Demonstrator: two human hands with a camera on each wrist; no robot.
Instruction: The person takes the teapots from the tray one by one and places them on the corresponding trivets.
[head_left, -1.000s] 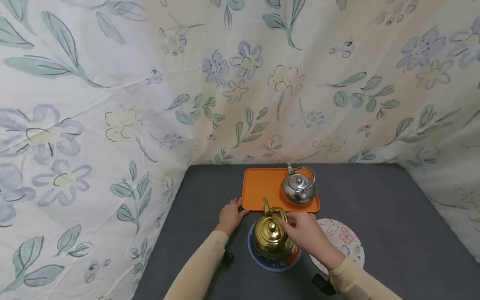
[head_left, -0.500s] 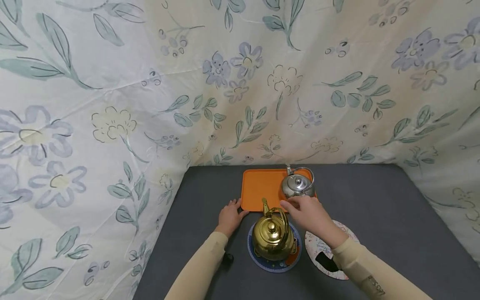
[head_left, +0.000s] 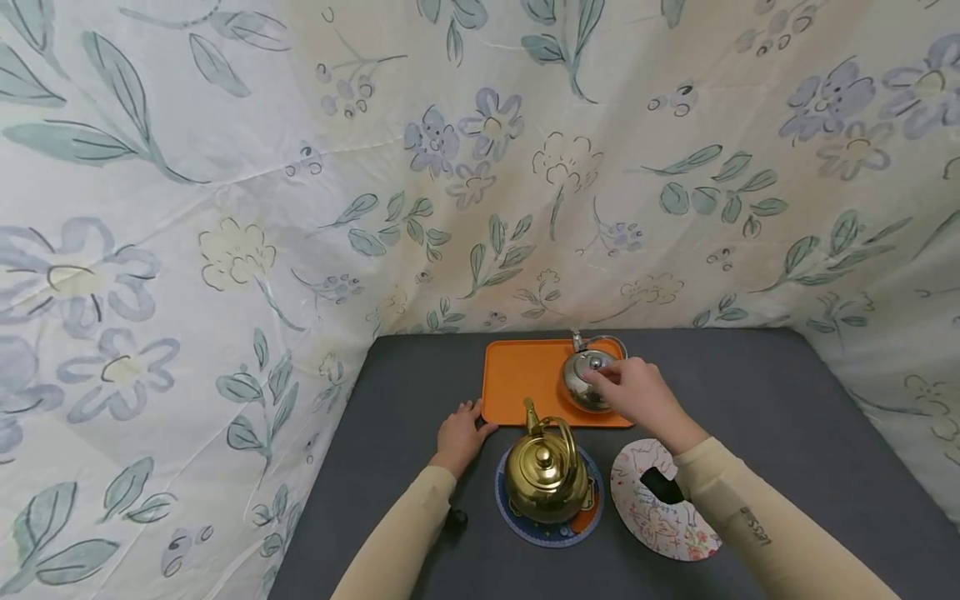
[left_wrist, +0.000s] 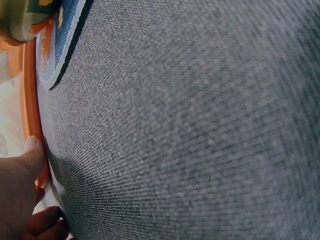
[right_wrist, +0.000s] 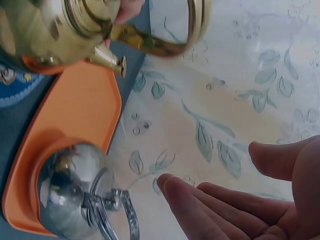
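My left hand (head_left: 459, 435) holds the front-left corner of an orange tray (head_left: 517, 379), with the thumb (left_wrist: 33, 150) on its rim. On the tray's right side stands a silver teapot (head_left: 579, 387), its spout pointing away from me. My right hand (head_left: 645, 398) hovers over that teapot, overlapping its right side in the head view. In the right wrist view, the thumb and fingers (right_wrist: 225, 205) are spread apart beside the silver handle, nothing between them. A gold teapot (head_left: 546, 487) rests on a round blue mat (head_left: 508, 518) in front of the tray, untouched.
A round white floral mat (head_left: 637, 521) lies right of the blue one, partly under my right forearm in the head view. The dark grey tabletop (head_left: 795, 450) stretches to both sides. Floral cloth (head_left: 510, 183) hangs behind and around the table.
My right hand has let go of the gold teapot's handle and moved right and away from me, over to the silver teapot. My left hand has stayed at the tray corner.
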